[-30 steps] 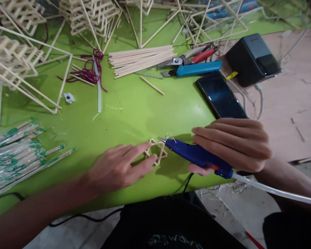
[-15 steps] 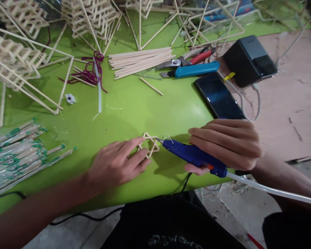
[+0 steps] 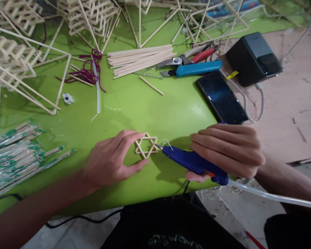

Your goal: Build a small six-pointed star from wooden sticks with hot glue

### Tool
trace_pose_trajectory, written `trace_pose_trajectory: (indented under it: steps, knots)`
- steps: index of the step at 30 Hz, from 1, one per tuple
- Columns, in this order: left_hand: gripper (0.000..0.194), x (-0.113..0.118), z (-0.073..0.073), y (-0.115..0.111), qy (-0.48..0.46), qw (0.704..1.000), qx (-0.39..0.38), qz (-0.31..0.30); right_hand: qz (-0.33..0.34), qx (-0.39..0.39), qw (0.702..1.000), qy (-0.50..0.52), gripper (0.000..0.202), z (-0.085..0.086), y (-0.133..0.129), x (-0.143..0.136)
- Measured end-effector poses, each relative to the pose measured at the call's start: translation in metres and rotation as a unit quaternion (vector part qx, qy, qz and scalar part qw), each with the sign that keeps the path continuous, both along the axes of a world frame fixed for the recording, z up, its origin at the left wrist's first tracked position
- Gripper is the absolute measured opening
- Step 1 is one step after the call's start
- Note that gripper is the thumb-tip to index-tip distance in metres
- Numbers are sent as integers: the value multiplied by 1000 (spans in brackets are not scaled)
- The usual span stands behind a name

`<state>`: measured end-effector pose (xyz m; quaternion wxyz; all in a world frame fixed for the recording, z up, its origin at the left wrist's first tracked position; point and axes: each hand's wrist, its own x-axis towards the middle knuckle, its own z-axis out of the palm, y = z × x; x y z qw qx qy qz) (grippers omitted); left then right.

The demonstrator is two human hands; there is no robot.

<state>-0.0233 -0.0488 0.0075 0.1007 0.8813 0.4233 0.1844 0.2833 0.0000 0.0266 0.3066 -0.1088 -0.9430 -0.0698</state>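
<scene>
A small six-pointed star of wooden sticks (image 3: pixel 146 152) lies flat on the green table (image 3: pixel 168 107). My left hand (image 3: pixel 111 157) grips it from the left, forefinger at its upper edge and thumb at its lower edge. In my right hand (image 3: pixel 228 147) is a blue hot glue gun (image 3: pixel 182 158), fingers wrapped round its body. Its metal nozzle points left and meets, or nearly meets, the star's right side; I cannot tell which. Thin glue strings hang at the gun's front. From its rear runs a long clear glue stick (image 3: pixel 272 196).
Behind lie loose wooden sticks (image 3: pixel 142 59), pliers (image 3: pixel 189 58), a blue utility knife (image 3: pixel 198 68) and a phone (image 3: pixel 221 97). A black box-shaped device (image 3: pixel 252 60) stands right. Purple cord (image 3: pixel 85 74), stick frames (image 3: pixel 63 83) and wrapped chopsticks (image 3: pixel 18 155) are left.
My left fingers have spread from over the star to its edges, leaving more of it visible. The glue gun's nozzle has shifted slightly down along the star's right side.
</scene>
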Motion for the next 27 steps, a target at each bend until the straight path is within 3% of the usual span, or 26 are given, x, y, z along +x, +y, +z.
trace_pose_trajectory:
  steps: [7,12,27]
  knots:
    - [50,-3,1,4,-17,999,-47,-15,-10,-6,1000,-2,44,-1,-6,-1]
    - [50,-5,3,4,12,999,-29,-31,-11,18,1000,-3,39,0,-8,-1]
    - [52,-6,-1,5,10,998,-52,-41,-10,23,1000,18,51,-1,-10,-5]
